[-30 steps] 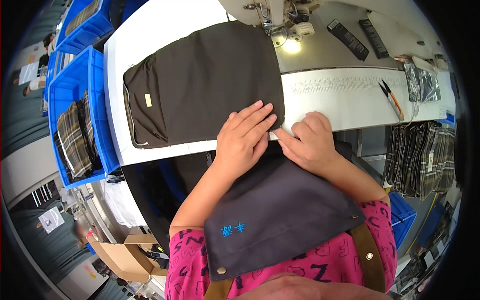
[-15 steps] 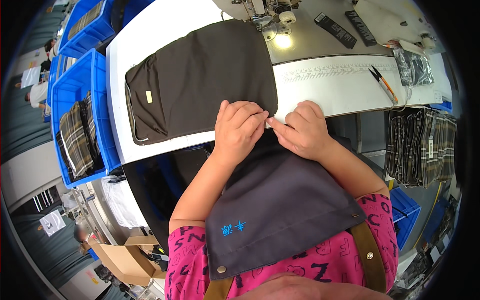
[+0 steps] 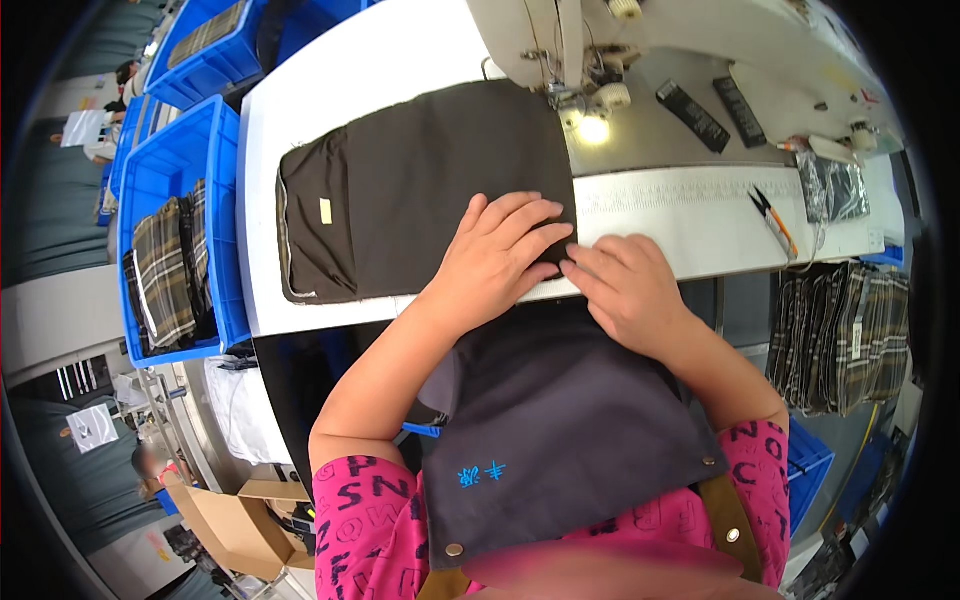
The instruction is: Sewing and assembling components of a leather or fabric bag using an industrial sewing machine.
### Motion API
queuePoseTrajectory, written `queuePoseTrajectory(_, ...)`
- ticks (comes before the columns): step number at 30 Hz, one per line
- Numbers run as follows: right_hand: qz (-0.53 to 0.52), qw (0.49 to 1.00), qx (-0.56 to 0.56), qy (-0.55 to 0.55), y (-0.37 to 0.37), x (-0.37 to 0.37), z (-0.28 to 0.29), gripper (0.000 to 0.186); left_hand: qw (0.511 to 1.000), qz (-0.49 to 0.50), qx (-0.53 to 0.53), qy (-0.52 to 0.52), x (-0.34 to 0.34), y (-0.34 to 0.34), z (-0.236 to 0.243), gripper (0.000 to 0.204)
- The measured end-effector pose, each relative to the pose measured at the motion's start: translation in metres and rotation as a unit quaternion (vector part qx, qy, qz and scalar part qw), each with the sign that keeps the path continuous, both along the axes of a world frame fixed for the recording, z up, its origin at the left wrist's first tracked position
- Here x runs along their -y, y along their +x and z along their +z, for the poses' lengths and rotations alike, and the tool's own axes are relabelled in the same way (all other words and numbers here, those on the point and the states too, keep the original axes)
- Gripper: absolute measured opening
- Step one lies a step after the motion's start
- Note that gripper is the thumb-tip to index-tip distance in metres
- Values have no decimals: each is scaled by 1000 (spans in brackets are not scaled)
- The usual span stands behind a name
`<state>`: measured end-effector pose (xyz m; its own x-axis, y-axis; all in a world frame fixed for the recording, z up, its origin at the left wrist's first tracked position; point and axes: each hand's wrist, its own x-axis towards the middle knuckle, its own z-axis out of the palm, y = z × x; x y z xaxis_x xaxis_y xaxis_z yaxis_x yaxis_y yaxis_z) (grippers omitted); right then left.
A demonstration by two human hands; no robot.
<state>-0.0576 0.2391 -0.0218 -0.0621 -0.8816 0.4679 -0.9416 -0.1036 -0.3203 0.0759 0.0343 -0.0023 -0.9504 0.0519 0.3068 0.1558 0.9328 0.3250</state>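
Note:
A dark brown fabric piece (image 3: 440,170) with a small pale yellow label (image 3: 325,211) lies flat on the white sewing table (image 3: 400,312). My left hand (image 3: 500,250) rests on its near right part, fingers stretched and somewhat spread, the thumb by the near edge. At the near right corner, my right hand (image 3: 635,290) has its fingers bent and its fingertips closed on the fabric's edge. What lies under those fingertips is hidden. Beyond the fabric's far right corner stands the sewing machine (image 3: 575,75), its lamp lit.
Thread snips (image 3: 773,222) with orange handles and a clear plastic packet (image 3: 835,190) lie at right. Two black strips (image 3: 692,115) (image 3: 739,112) rest near the machine. Blue bins (image 3: 228,230) with plaid pieces stand left. Folded plaid pieces (image 3: 845,335) hang below the right edge.
My left hand has opened from a pinch at the corner and spread over the fabric. My right hand stays at the corner. The whole view has shifted, showing more of the machine.

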Motion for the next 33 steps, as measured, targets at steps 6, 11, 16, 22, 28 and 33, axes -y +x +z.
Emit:
queuePoseTrajectory(6,7,1000,1,11,1,-4,1,42,995,23,96,22,1,5,-1,57)
queuePoseTrajectory(11,6,1000,-8,18,-11,6,5,42,995,24,87,37,11,-7,-1,53)
queuePoseTrajectory(16,-5,1000,4,21,-22,16,6,48,996,35,72,31,21,-21,-2,53)
queuePoseTrajectory(22,-17,1000,2,26,-36,29,4,47,995,41,71,47,34,-37,-3,54)
queuePoseTrajectory(28,-23,998,-43,37,-54,42,3,41,995,47,69,47,47,-53,-5,53)
queuePoseTrajectory(33,-29,998,-47,43,-64,53,5,41,997,46,47,49,60,-65,-9,51)
